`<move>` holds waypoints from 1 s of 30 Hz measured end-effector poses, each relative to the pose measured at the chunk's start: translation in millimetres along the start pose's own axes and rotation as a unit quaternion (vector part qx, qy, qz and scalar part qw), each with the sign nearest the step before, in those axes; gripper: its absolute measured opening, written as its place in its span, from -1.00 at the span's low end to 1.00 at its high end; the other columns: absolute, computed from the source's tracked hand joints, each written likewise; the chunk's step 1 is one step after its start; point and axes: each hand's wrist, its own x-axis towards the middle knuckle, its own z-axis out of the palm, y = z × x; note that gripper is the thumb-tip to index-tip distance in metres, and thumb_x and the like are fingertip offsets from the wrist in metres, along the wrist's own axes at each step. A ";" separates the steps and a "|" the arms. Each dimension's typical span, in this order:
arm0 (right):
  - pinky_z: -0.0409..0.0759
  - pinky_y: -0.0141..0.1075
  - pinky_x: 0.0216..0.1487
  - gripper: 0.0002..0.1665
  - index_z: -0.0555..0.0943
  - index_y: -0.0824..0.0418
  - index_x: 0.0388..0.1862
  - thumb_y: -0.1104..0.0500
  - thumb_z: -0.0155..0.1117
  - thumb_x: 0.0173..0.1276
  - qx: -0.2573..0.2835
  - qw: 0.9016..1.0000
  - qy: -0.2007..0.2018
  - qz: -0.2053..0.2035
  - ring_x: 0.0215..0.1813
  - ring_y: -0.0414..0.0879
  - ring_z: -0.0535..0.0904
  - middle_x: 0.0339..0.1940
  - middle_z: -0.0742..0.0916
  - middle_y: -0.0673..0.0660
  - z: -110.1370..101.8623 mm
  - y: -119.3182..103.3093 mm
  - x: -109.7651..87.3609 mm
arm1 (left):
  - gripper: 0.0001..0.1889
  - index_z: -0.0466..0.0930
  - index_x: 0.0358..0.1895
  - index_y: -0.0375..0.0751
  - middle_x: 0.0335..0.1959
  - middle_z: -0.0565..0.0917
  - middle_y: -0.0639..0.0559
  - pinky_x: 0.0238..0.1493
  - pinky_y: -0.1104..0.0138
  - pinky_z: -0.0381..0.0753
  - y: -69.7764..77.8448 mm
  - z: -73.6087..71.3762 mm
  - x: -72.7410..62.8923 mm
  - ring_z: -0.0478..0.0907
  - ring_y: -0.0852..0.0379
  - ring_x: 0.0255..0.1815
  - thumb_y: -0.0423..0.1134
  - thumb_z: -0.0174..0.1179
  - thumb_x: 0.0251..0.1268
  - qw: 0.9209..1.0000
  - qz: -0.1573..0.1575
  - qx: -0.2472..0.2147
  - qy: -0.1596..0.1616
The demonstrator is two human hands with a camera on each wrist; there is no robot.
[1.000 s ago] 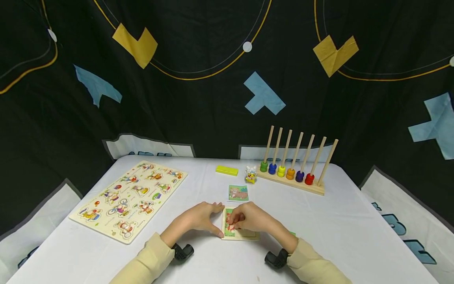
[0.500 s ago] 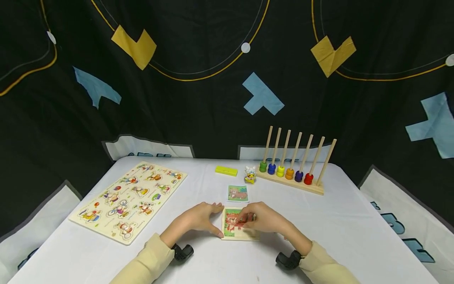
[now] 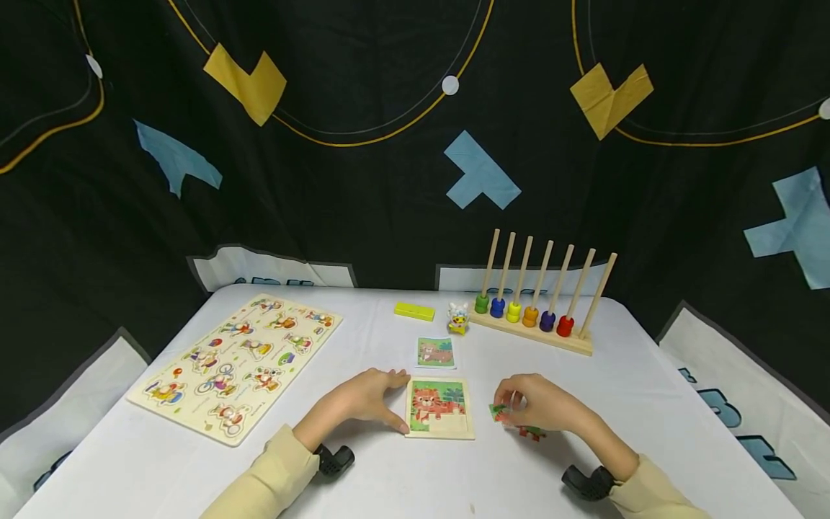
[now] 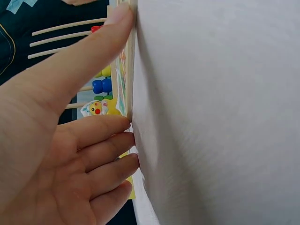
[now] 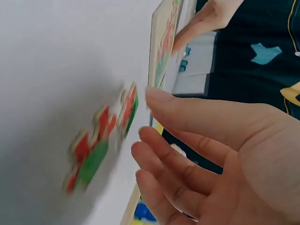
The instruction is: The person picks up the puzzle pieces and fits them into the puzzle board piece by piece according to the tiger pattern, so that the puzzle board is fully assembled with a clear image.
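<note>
A square wooden puzzle tray [image 3: 441,435] lies at the near middle of the table, with a picture of a red animal partly filled in and bare wood at its lower right. My left hand [image 3: 369,398] rests on the table at its left side, fingers straight and thumb touching the tray's near left corner. Right of the tray, my right hand [image 3: 541,404] hovers over two loose puzzle pieces, its thumb and fingers apart with nothing between them. One red-and-green puzzle piece [image 5: 93,157] stands out in the right wrist view, and a smaller puzzle piece [image 5: 129,110] lies near the thumb tip.
Beyond the tray lies a picture card [image 3: 436,353]. Farther back are a yellow block [image 3: 414,311], a small figurine [image 3: 457,318] and a wooden peg rack [image 3: 532,335] with coloured beads. A large picture board [image 3: 236,364] covers the table's left side.
My right hand has left the tray and moved right to the loose pieces. More of the red animal picture now shows in the tray. The left hand has stayed put.
</note>
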 end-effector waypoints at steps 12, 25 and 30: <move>0.47 -0.40 -0.44 -0.67 0.54 0.14 -0.26 0.26 0.52 0.06 0.013 0.999 -0.022 0.036 -0.42 -0.27 0.42 -0.47 0.57 -0.05 -7.1 14.5 -34.5 | 0.01 0.40 0.33 -0.29 0.39 0.35 -0.17 0.42 -0.01 0.17 0.7 -1.2 -1.1 0.23 -0.16 0.42 0.19 0.52 -0.25 1.000 0.003 -0.001 0.002; 0.48 -0.40 -0.47 -0.67 0.64 0.09 -0.15 0.30 0.48 0.09 0.032 0.999 -0.004 0.033 -0.44 -0.26 0.40 -0.48 0.53 -0.03 1.2 22.4 -38.4 | 0.01 0.40 0.34 -0.29 0.39 0.34 -0.17 0.42 -0.01 0.16 1.3 -1.7 -2.2 0.22 -0.16 0.42 0.19 0.52 -0.26 1.000 -0.003 -0.009 0.001; 0.52 -0.41 -0.45 -0.67 0.68 0.03 -0.20 0.33 0.48 0.08 0.033 0.999 0.006 0.019 -0.42 -0.26 0.43 -0.47 0.56 -0.05 1.1 18.7 -39.6 | 0.01 0.40 0.33 -0.31 0.38 0.35 -0.17 0.42 0.01 0.17 1.5 -1.4 -1.8 0.23 -0.16 0.42 0.18 0.52 -0.25 1.000 0.001 -0.009 0.003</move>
